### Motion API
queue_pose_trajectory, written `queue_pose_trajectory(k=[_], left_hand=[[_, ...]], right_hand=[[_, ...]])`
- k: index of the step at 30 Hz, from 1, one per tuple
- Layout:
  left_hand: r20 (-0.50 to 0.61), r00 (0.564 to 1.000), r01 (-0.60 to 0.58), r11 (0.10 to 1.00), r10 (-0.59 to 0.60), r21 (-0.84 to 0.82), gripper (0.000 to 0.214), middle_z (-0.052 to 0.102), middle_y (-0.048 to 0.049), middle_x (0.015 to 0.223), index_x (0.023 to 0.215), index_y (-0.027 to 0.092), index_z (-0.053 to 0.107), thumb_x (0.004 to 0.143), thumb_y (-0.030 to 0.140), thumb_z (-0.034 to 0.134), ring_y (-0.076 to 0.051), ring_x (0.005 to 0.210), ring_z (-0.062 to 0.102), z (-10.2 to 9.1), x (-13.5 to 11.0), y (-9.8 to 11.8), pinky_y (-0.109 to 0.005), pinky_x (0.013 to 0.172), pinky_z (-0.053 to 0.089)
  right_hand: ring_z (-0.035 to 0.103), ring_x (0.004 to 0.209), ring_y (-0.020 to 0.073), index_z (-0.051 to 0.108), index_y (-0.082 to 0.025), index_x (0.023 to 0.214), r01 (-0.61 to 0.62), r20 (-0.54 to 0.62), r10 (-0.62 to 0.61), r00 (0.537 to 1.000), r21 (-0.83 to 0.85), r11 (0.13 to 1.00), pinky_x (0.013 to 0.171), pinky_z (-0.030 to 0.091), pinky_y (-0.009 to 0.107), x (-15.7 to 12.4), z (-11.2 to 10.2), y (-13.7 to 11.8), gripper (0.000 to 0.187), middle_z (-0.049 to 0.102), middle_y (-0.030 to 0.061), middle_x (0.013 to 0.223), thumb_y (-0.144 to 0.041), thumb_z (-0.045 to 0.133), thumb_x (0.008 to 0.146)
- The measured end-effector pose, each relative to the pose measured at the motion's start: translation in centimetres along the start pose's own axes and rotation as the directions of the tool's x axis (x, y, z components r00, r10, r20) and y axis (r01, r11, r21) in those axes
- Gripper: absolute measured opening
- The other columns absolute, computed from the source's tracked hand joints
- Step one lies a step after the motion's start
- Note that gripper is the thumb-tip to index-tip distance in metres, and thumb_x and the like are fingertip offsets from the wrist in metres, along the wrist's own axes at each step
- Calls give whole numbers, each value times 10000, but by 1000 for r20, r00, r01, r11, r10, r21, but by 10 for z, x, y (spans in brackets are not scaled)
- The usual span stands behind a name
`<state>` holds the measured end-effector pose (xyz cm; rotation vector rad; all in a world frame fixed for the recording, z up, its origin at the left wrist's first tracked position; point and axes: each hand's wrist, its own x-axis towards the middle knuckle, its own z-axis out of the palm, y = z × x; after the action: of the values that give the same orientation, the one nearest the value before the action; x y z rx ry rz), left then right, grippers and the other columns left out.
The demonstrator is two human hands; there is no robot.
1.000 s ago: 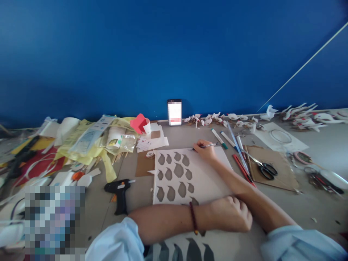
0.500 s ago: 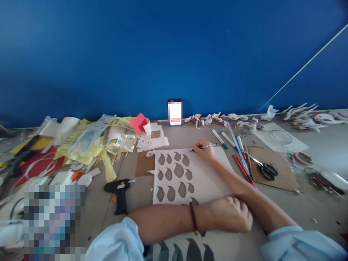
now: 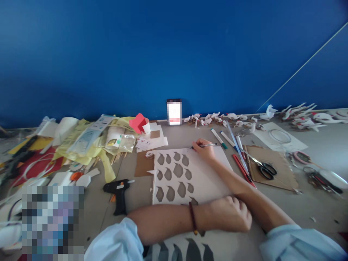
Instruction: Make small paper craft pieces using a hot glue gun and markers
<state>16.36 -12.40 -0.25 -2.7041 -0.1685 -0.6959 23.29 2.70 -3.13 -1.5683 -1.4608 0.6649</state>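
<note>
Pinching the pen (image 3: 210, 145), the right hand (image 3: 205, 149) holds it crosswise, pointing left along the paper's (image 3: 209, 174) far edge; the left hand (image 3: 231, 214), curled fist-like, lies well back from it.

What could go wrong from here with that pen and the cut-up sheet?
The pen in the right hand is near the sheet's far edge, so a stroke might run off. The left hand is close to the right forearm; a nudge could jog the pen. The left forearm crosses the sheet, and dragging it might tear paper between the holes.
</note>
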Motion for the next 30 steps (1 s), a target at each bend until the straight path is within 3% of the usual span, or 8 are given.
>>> queue_pose_trajectory(k=[12, 21, 26, 30], left_hand=[[-27, 999, 22, 1000, -22, 0, 120, 482, -42, 589, 654, 138, 453, 766, 95, 444, -120, 483, 471, -2, 2, -1, -246, 444, 268], [81, 997, -18, 1000, 19, -24, 117, 512, -55, 625, 726, 111, 496, 805, 90, 412, -129, 514, 486, 1, 0, 1, -251, 460, 270], [-14, 1000, 20, 1000, -20, -8, 109, 500, -54, 613, 693, 127, 463, 789, 94, 423, -133, 506, 490, 5, -1, 4, -261, 463, 280], [-10, 1000, 12, 1000, -11, 4, 108, 501, -57, 606, 675, 135, 448, 776, 97, 440, -131, 499, 487, 6, -2, 5, -261, 458, 278]], right_hand=[[379, 481, 110, 448, -196, 500, 30, 11, -30, 999, -27, 999, 471, 269, 238, 2, 4, 6, 275, 467, -19, 470, -379, 525, 691], [409, 495, 116, 483, -191, 511, 49, 13, -49, 999, -47, 998, 484, 292, 239, 1, 6, 2, 285, 502, -7, 491, -392, 546, 703], [400, 488, 110, 491, -189, 510, 61, 23, -60, 998, -58, 996, 492, 292, 239, 2, 7, 1, 283, 499, -12, 489, -394, 556, 692], [406, 492, 110, 504, -187, 516, 68, 25, -67, 997, -62, 996, 495, 295, 236, 3, 8, 4, 292, 508, -14, 495, -410, 566, 694]])
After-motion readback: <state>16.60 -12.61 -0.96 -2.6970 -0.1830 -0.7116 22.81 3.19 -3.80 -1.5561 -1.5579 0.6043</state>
